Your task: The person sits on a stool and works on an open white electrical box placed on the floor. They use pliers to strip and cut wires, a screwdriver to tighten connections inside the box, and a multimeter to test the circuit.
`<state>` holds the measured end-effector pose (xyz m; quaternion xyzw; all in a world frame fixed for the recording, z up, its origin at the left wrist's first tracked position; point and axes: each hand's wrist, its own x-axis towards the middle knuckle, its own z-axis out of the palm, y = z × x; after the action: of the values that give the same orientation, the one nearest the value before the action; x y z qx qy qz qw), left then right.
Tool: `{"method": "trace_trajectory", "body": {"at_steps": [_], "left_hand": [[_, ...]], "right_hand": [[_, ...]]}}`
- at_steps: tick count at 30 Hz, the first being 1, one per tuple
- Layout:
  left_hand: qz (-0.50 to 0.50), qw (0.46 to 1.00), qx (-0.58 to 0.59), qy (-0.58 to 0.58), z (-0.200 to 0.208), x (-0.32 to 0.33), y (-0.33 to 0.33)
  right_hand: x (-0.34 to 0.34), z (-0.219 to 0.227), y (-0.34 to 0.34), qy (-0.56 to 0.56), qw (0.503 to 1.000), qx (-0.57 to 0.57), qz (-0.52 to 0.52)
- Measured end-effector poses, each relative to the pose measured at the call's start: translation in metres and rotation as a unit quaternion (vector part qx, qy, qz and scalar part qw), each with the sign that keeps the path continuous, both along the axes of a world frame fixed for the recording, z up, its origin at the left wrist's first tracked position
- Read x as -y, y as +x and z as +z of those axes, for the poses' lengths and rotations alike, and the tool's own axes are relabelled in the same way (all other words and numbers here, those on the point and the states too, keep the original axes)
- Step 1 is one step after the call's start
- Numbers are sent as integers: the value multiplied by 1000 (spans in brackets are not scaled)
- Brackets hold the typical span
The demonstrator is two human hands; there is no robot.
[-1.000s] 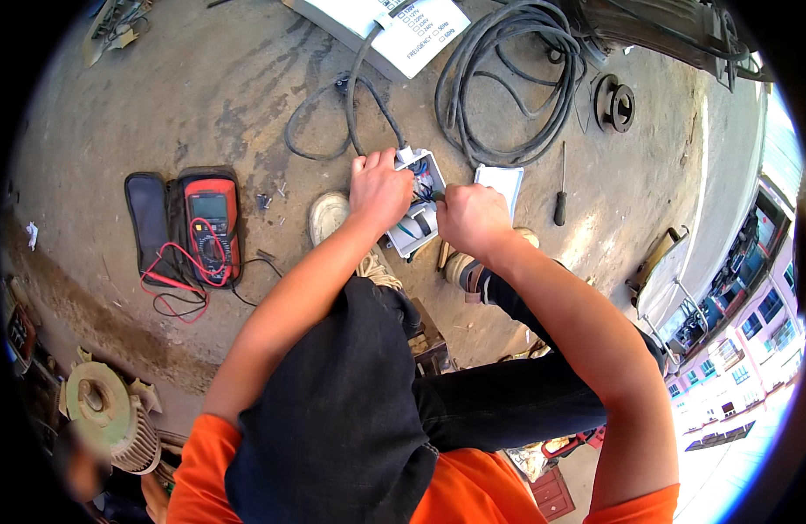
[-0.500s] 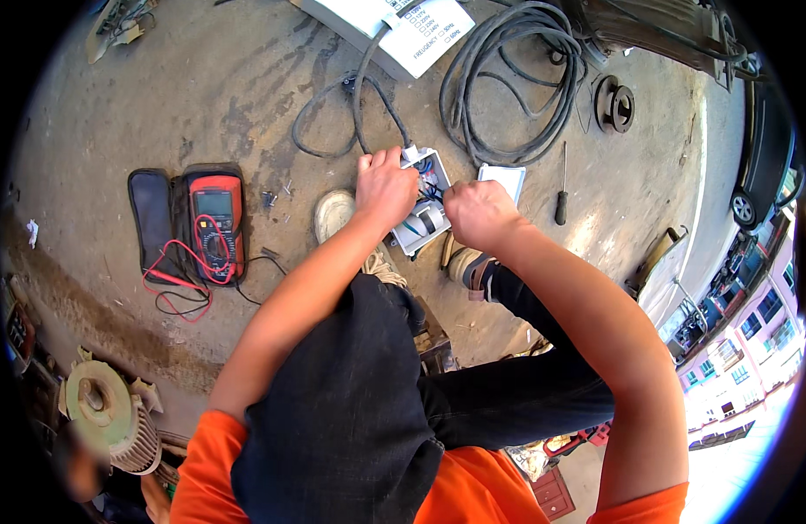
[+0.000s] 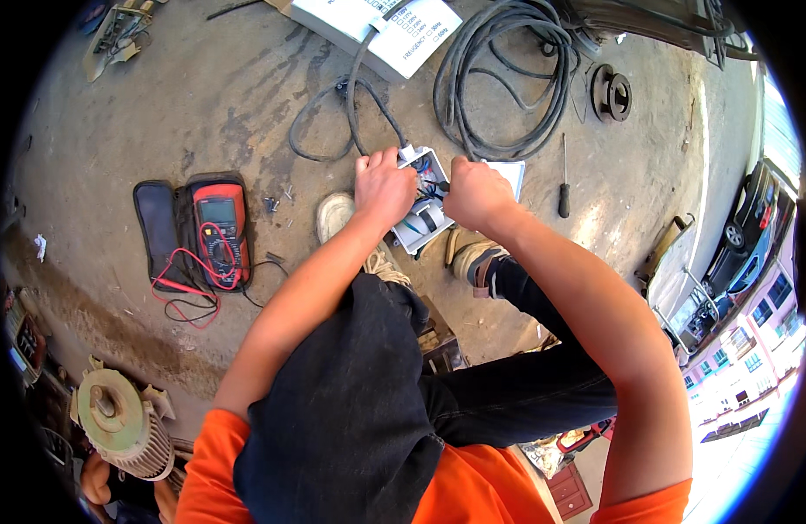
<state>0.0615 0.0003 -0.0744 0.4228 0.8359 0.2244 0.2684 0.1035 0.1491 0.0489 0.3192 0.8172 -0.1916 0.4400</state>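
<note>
A white electrical box (image 3: 430, 222) stands open between my feet, blue and dark wires (image 3: 427, 188) and a white cylinder (image 3: 420, 220) with a dark band inside it. My left hand (image 3: 385, 188) is closed on the box's left wall, its fingers bent over near the grey cable gland (image 3: 407, 153). From the right, my right hand (image 3: 478, 196) is closed with its thumb side at the wires. It pinches a dark tool whose tip (image 3: 442, 186) shows inside the box; the rest is hidden, so its kind is unclear. A white lid (image 3: 508, 175) lies beyond that hand.
A red multimeter (image 3: 220, 218) with leads lies in its case at left. A screwdriver (image 3: 564, 196) lies at right, below a cable coil (image 3: 451, 96) and a metal spool (image 3: 611, 93). A white carton (image 3: 412, 44) stands ahead. Behind a motor (image 3: 115, 419), another person's arm (image 3: 96, 479) shows.
The view has shifted slightly. My right hand has turned a little at the box, and the dark tool tip now shows beside the wires. The left hand keeps its grip.
</note>
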Motion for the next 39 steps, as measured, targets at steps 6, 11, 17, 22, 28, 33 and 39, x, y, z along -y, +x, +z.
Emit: {"method": "trace_trajectory", "body": {"at_steps": [6, 11, 17, 22, 28, 33, 39], "left_hand": [[6, 1000, 9, 8, 5, -2, -1], [15, 1000, -1, 23, 1, 1, 2], [15, 999, -7, 29, 1, 1, 3], [-4, 1000, 8, -19, 3, 2, 0], [-15, 999, -37, 17, -4, 4, -1], [-45, 996, -70, -6, -6, 4, 2], [-49, 995, -89, -24, -4, 2, 2]], "right_hand": [[2, 3, 14, -69, 902, -84, 417], [9, 0, 16, -75, 941, -62, 325], [15, 11, -9, -44, 994, 22, 102], [14, 12, -8, -21, 996, 40, 82], [-14, 35, 4, -3, 999, 33, 41], [-41, 13, 79, -31, 942, -166, -291], [6, -60, 135, -130, 715, -301, -618]]}}
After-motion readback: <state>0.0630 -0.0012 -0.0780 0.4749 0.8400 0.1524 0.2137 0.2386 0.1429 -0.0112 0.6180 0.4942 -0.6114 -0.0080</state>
